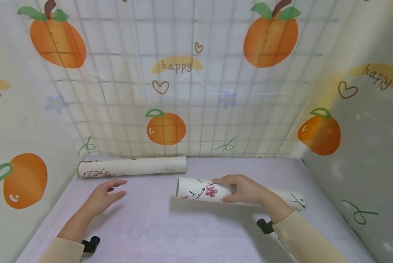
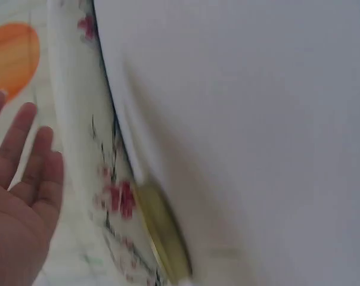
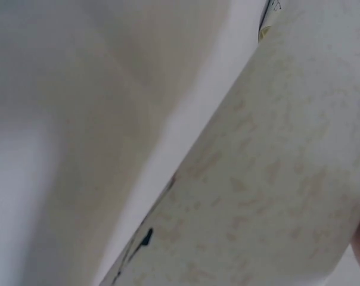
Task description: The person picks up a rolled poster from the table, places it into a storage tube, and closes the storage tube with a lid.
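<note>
My right hand (image 1: 245,190) grips a roll of wallpaper (image 1: 191,188) from above, thumb on its near side. The roll is white with pink blossoms and dark twigs; a shadow beneath it shows it raised off the table. Its surface (image 3: 257,179) fills much of the right wrist view, with a sliver of the hand at the edge. A second, similar wallpaper roll (image 1: 134,167) lies at the back left. Just in front of it my left hand (image 1: 101,199) hovers, holding nothing, fingers extended. In the left wrist view, that hand (image 2: 19,220) is apart from the roll (image 2: 117,196).
A pale lilac cloth covers the table (image 1: 143,226). Curtains printed with oranges (image 1: 166,128) enclose the back and both sides, with a wire grid showing behind the back one. Black wrist straps (image 1: 91,244) are on both wrists.
</note>
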